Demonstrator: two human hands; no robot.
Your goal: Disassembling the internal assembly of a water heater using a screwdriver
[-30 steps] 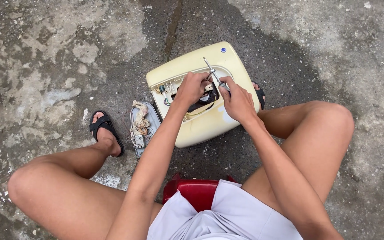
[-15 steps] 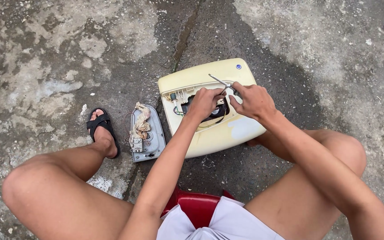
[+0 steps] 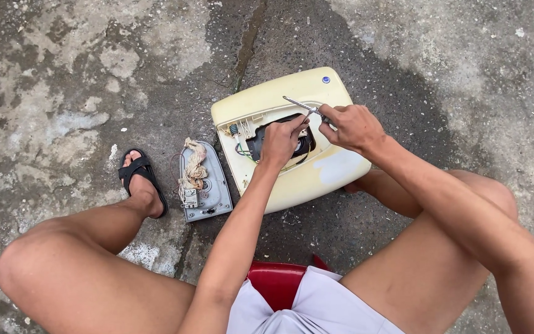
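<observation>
Head view, looking down between the person's bare knees at a stained concrete floor (image 3: 81, 74).

Item 1: casing (image 3: 335, 170), cream-yellow, rounded-rectangular, lying flat on the floor ahead of the knees, tilted with one corner toward the top of frame. A dark opening (image 3: 258, 143) in its upper face shows a black part and thin coloured wires (image 3: 237, 133) at its left end.

Item 2: left hand (image 3: 282, 141), fingers curled and pressed together, resting on the casing at the opening; whether it pinches anything cannot be told.

Item 3: right hand (image 3: 352, 127), closed around the handle end of a thin metal tool (image 3: 301, 105). The tool's shaft runs up and left from the fist, over the casing's upper edge. The two hands sit just beside each other, nearly touching.

Item 4: grey cover (image 3: 208, 192), flat, tapered at the top, lying on the floor just left of the casing. A bundle of pale cord (image 3: 196, 167) and a small fitting rest on it.

Item 5: black sandal (image 3: 138, 176) on the person's left foot, left of the grey cover.

Item 6: red seat (image 3: 276, 281), partly showing under the person's pale shorts (image 3: 316, 306) at the bottom of frame.

Floor darker and damp-looking around and behind the casing; a crack (image 3: 245, 49) runs up from it.
</observation>
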